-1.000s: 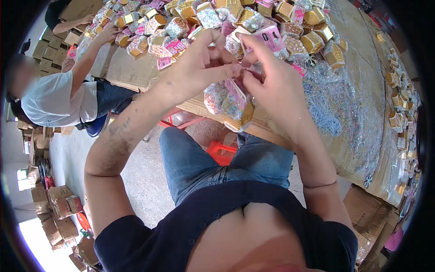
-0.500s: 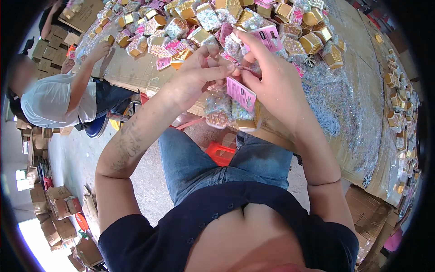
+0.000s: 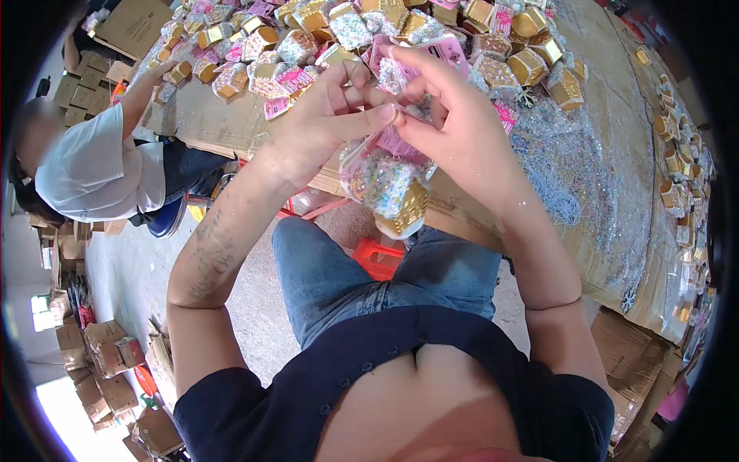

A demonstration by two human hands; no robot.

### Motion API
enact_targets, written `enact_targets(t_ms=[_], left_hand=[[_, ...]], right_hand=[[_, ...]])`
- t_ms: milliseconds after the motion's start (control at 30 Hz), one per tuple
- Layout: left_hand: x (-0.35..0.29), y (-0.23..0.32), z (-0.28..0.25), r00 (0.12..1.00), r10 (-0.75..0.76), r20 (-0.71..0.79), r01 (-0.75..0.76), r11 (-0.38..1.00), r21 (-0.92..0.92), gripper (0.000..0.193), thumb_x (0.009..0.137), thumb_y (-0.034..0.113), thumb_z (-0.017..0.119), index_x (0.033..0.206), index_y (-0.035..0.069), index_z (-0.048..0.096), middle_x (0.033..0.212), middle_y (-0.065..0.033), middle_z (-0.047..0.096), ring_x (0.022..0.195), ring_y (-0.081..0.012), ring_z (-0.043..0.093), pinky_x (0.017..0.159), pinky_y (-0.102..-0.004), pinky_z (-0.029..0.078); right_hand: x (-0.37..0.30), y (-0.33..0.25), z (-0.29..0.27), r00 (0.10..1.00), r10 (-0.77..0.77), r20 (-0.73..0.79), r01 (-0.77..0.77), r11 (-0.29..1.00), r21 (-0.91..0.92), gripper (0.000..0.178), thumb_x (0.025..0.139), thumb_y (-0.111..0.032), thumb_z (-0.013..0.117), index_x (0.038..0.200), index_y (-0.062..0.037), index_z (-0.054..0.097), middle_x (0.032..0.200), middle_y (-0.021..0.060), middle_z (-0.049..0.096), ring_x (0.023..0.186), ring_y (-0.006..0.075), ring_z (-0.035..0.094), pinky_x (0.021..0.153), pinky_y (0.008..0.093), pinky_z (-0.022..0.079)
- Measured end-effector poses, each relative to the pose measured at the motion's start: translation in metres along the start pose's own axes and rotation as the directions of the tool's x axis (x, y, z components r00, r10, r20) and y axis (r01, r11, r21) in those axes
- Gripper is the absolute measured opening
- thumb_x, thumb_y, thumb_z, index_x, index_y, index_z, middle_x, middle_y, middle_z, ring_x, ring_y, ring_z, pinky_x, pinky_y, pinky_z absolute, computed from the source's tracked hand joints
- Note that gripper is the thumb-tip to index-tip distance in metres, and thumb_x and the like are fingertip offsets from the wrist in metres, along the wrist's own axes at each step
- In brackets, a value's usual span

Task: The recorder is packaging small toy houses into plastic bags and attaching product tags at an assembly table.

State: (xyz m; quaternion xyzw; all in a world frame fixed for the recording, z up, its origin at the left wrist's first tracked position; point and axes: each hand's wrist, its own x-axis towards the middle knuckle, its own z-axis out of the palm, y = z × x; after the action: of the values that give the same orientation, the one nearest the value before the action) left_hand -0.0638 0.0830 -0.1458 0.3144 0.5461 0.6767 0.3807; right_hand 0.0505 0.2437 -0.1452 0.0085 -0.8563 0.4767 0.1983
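Note:
My left hand (image 3: 319,127) and my right hand (image 3: 460,132) meet above the table's near edge, thumbs and fingertips pinched together. From between them hangs a glittery ornament (image 3: 391,191), with a gold patterned base and a coating of pale multicoloured beads. A pink card tag (image 3: 400,145) lies against its upper part, partly covered by my fingers. What exactly the fingertips pinch at the top is too small to make out. Just beyond my hands lies a heap of similar gold ornaments (image 3: 530,68) with pink tags.
Pale blue strings (image 3: 556,196) and loose glitter lie on the cardboard-covered table (image 3: 454,215) at my right. More ornaments (image 3: 677,165) line its far right side. A person (image 3: 92,165) in a white shirt sits at the left. A red stool (image 3: 377,258) and stacked cartons (image 3: 104,346) stand below.
The ornament has swung and turned, hanging a little lower, and its tag has tilted from facing me. My fingertips have closed tighter together. The person at left has reached farther over the table.

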Motion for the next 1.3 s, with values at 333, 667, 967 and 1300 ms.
enact_targets(t_ms=[333,667,967,1300], left_hand=[[-0.004,0.006,0.004,0.998,0.031,0.049,-0.042,0.973,0.229,0.030,0.087,0.002,0.065,0.095,0.008,0.037,0.091,-0.0093,0.064,0.093,-0.0143,0.061,0.081,-0.0289,0.048],[-0.009,-0.011,0.009,0.992,-0.110,-0.069,0.083,0.948,-0.308,0.024,0.090,0.002,0.062,0.101,0.008,0.041,0.095,-0.0103,0.064,0.093,-0.0176,0.064,0.082,-0.0308,0.051],[-0.014,-0.022,0.004,0.988,-0.128,0.085,0.152,0.898,-0.412,0.020,0.095,0.004,0.053,0.112,0.005,0.042,0.099,-0.0136,0.063,0.081,-0.0127,0.059,0.076,-0.0250,0.050],[-0.038,-0.017,-0.007,0.996,-0.001,-0.092,-0.051,0.826,-0.561,0.011,0.095,0.002,0.051,0.102,0.010,0.048,0.098,-0.0115,0.064,0.085,-0.0162,0.058,0.076,-0.0270,0.050]], right_hand=[[-0.004,0.007,-0.001,0.994,0.106,0.005,-0.105,0.975,0.198,0.049,0.081,-0.009,0.066,0.128,-0.0090,0.052,0.085,0.0042,0.062,0.069,0.0124,0.060,0.060,0.0288,0.046],[-0.004,0.001,-0.001,0.995,-0.077,0.062,0.088,0.978,-0.187,0.048,0.082,-0.012,0.062,0.129,-0.0136,0.048,0.091,0.0079,0.066,0.077,0.0302,0.066,0.067,0.0406,0.051],[-0.004,0.026,-0.004,0.983,-0.095,0.157,0.052,0.965,0.256,0.054,0.086,-0.004,0.056,0.138,-0.0123,0.044,0.102,0.0082,0.066,0.082,0.0156,0.064,0.069,0.0290,0.051],[-0.008,0.024,-0.055,0.991,-0.071,-0.109,0.096,0.964,0.248,0.035,0.095,-0.006,0.046,0.129,-0.0032,0.057,0.102,0.0076,0.069,0.074,0.0069,0.051,0.066,0.0203,0.040]])
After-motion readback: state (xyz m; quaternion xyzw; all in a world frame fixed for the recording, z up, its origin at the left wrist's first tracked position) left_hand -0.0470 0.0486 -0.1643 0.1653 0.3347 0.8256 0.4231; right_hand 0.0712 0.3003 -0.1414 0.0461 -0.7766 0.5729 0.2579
